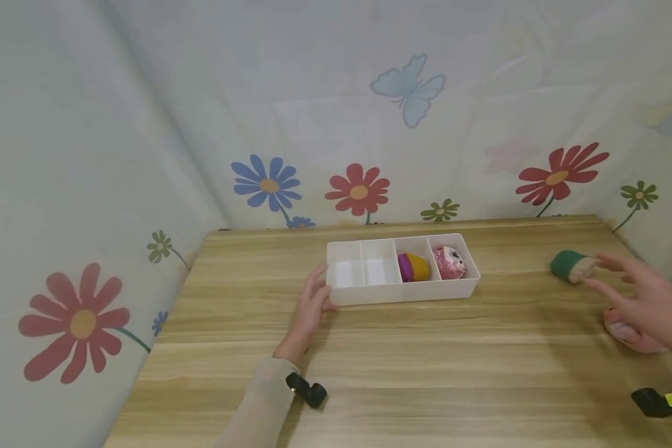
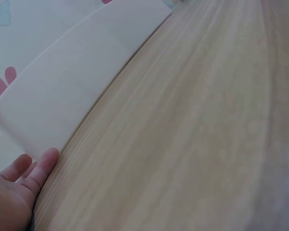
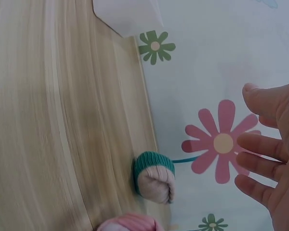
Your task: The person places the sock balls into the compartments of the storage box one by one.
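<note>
A long white divided box (image 1: 406,294) stands on the table. My left hand (image 1: 312,302) touches its left end, the fingers along the end wall and the thumb by the front corner; in the left wrist view, the fingertips (image 2: 49,158) meet the box wall (image 2: 82,82) low down. My right hand (image 1: 644,298) hovers at the right with thumb and fingers spread, holding nothing. Close to its fingertips lies a green-and-beige rolled sock (image 1: 571,266), with a gap between them in the right wrist view. A pink rolled sock (image 1: 627,333) lies partly hidden under this hand.
Inside the box, a purple-and-yellow rolled sock (image 1: 414,267) and a red-and-white one (image 1: 449,264) fill the two right compartments. Bare bottom shows in the two left compartments (image 1: 347,274). A flower-printed curtain (image 1: 313,112) hangs behind the wooden table (image 1: 425,373).
</note>
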Demonstrator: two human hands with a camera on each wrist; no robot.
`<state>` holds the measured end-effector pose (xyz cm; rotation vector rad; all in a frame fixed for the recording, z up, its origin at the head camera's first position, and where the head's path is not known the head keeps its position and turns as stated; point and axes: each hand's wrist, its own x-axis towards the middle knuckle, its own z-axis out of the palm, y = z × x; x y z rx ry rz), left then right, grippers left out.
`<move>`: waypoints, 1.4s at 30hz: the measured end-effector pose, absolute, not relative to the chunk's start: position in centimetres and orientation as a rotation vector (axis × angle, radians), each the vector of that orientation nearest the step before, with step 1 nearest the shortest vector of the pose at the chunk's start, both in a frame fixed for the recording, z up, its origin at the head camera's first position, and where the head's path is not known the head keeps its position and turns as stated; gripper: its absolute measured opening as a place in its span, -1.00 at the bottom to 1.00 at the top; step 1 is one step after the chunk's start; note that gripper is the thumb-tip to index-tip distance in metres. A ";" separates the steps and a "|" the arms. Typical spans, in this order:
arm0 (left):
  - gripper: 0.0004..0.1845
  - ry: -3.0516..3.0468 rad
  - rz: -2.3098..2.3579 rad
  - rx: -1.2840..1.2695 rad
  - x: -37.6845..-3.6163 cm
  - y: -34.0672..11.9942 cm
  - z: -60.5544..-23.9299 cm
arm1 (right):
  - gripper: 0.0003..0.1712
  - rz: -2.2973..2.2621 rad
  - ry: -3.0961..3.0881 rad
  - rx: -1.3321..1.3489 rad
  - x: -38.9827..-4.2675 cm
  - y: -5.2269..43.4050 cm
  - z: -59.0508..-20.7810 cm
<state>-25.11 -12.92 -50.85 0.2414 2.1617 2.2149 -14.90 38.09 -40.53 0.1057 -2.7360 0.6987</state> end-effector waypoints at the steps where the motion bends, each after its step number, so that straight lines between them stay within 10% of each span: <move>1: -0.51 2.159 2.216 0.241 -25.1 -12.9 -50.9 | -0.39 0.696 -2.726 0.117 -14.7 38.3 -40.6; 42: -0.50 2.137 2.178 0.238 -23.6 -12.7 -47.8 | -0.25 0.629 -2.734 0.180 -12.9 45.4 -43.8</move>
